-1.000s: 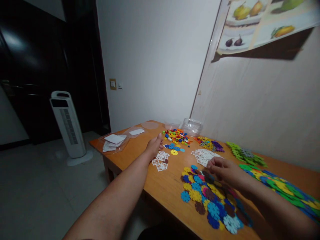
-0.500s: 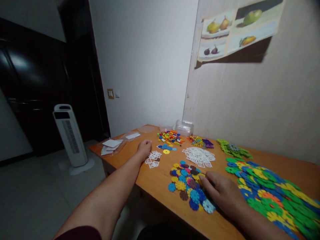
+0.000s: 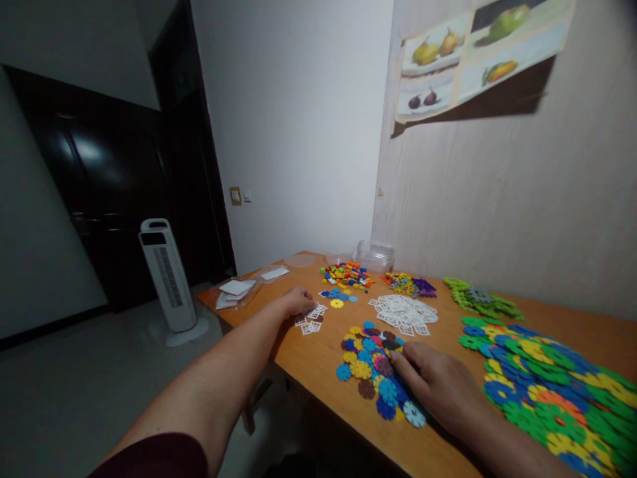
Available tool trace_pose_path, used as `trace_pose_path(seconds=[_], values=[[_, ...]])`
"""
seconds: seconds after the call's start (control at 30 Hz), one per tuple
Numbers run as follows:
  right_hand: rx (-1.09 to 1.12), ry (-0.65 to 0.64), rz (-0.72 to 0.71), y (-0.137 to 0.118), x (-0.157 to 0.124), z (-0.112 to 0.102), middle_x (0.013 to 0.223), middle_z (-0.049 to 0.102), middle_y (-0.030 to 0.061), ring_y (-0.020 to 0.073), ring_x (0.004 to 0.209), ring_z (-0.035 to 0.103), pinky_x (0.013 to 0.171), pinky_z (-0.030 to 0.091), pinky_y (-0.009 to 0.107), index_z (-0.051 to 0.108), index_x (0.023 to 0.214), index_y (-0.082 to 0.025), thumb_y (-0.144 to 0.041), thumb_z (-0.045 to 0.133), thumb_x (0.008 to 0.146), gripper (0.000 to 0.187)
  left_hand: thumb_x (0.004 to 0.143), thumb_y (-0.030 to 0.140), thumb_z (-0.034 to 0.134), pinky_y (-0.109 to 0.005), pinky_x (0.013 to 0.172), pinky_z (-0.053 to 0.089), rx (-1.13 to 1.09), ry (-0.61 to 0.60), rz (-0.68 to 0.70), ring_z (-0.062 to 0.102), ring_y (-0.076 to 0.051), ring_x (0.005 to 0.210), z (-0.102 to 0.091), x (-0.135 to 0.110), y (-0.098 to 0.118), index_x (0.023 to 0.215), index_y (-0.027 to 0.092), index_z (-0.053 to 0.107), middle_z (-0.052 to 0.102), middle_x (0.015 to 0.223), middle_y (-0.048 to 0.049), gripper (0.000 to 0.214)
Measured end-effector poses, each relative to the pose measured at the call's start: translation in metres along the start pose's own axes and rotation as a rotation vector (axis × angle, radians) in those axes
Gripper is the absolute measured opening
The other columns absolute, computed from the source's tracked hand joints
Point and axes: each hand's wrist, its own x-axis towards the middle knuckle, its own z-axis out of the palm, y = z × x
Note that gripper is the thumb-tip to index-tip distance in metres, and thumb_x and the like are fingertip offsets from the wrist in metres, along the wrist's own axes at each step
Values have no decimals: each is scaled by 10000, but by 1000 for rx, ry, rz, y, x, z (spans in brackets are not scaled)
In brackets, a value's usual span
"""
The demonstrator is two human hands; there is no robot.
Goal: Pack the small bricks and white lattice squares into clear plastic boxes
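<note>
My left hand (image 3: 298, 301) reaches across the table to a small group of white lattice pieces (image 3: 309, 326). Its fingers are drawn together at the edge of the group; whatever they pinch is hidden. A brown disc lies among these pieces. My right hand (image 3: 435, 382) rests at the right side of a pile of small notched discs (image 3: 363, 368) in yellow, blue, brown and pink. Its thumb and forefinger are curled together over the pile, and I cannot make out what is between them.
A larger white lattice heap (image 3: 404, 313) lies mid-table. Behind are small colourful blocks (image 3: 343, 273), yellow-purple pieces (image 3: 411, 284) and a clear plastic box (image 3: 375, 255). Large flower discs (image 3: 557, 392) spread at right, green pieces (image 3: 480, 297) beyond. Packets of white cards (image 3: 236, 289) lie left.
My left hand has come down nearer the white lattice pieces and now covers part of them. My right hand has shifted slightly left over the disc pile. The view has turned a little left.
</note>
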Motion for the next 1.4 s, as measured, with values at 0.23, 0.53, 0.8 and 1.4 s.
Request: trace_pose_path(seconds=[0.23,0.53,0.8,1.4], values=[[43,-13,24,11,0,6,685,641,3,177,650,622,573,295,277,547,730,-241,-557,391,962,422,610,142,720,-204,442,296,29,10,-53,449,-87,441,3,4,5,626,142,591,517,483,32,130],[65,131,29,20,1,4,611,568,-7,156,579,566,555,291,284,476,680,-236,-552,404,965,432,715,193,668,-208,448,313,-122,95,-80,401,-78,412,12,25,26,644,149,538,433,452,50,154],[54,139,22,24,2,1,620,555,-6,149,585,557,571,302,285,468,673,-229,-512,397,980,423,722,247,670,-193,449,321,-217,-45,94,432,-83,466,84,50,105,677,132,602,493,511,23,141],[114,82,-3,23,2,7,635,587,-5,151,598,578,560,288,288,512,694,-236,-506,429,968,393,586,166,745,-217,477,351,16,-19,-8,501,-120,502,20,50,36,716,160,642,520,507,21,166]])
